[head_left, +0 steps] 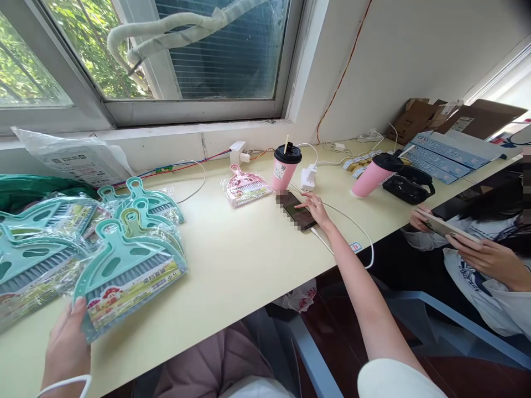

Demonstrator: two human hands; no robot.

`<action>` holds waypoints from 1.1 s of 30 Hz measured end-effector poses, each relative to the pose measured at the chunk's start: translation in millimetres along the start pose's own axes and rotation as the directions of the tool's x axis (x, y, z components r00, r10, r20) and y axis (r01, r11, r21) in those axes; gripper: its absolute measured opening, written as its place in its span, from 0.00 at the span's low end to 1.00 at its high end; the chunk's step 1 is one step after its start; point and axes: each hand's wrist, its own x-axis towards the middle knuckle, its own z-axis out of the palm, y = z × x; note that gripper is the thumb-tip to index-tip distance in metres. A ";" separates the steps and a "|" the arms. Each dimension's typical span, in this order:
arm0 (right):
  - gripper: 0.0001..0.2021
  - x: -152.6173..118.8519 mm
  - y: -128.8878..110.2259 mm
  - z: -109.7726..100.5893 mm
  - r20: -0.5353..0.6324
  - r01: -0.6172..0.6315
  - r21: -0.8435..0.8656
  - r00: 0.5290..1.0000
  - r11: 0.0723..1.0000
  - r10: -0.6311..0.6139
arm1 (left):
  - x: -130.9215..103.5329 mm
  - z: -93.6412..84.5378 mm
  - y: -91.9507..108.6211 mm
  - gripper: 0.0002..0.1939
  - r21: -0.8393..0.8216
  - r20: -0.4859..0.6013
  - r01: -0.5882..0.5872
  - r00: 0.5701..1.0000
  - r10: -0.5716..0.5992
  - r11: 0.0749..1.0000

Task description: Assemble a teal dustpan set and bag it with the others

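At the lower left, my left hand (pixel 70 337) grips the near corner of a plastic-wrapped teal dustpan and brush set (pixel 128 271), thumb on top of the wrapper. My right hand (pixel 315 209) reaches over a dark phone (pixel 299 212) lying on the table, its fingers spread and touching or just above the screen. A white cable (pixel 321 241) runs from the phone's near end. More wrapped teal sets (pixel 39 257) lie beside and behind the held one. A small wrapped pink set (pixel 246 188) sits near the wall.
A pink cup (pixel 286 168) stands behind the phone, beside a white charger (pixel 308 178). Farther right are a tilted pink cup (pixel 375 177), a black case (pixel 409 185), blue boxes (pixel 446 157) and cartons (pixel 423 119). A seated person holds a tablet or phone (pixel 450 228) at right.
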 end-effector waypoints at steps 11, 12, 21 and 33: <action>0.37 -0.7 -5.7 -6.0 -0.093 -0.079 0.091 0.992 0.993 0.087 | -31.8 18.0 25.1 0.49 0.491 -0.007 -0.557 0.766 0.643 0.669; 0.37 -0.7 -5.0 -5.9 -0.088 -0.078 0.097 0.992 0.992 0.086 | -30.9 24.2 25.1 0.47 0.485 0.133 -0.610 0.759 0.637 0.626; 0.36 0.1 5.1 -3.6 -0.082 -0.054 0.097 0.995 0.994 0.062 | 32.6 64.2 35.4 0.40 0.274 0.447 -0.808 0.587 0.675 0.522; 0.34 2.4 6.9 -2.6 -0.075 -0.068 0.151 0.994 0.986 0.080 | 139.4 134.3 79.4 0.38 0.327 0.438 -0.857 0.510 0.740 0.397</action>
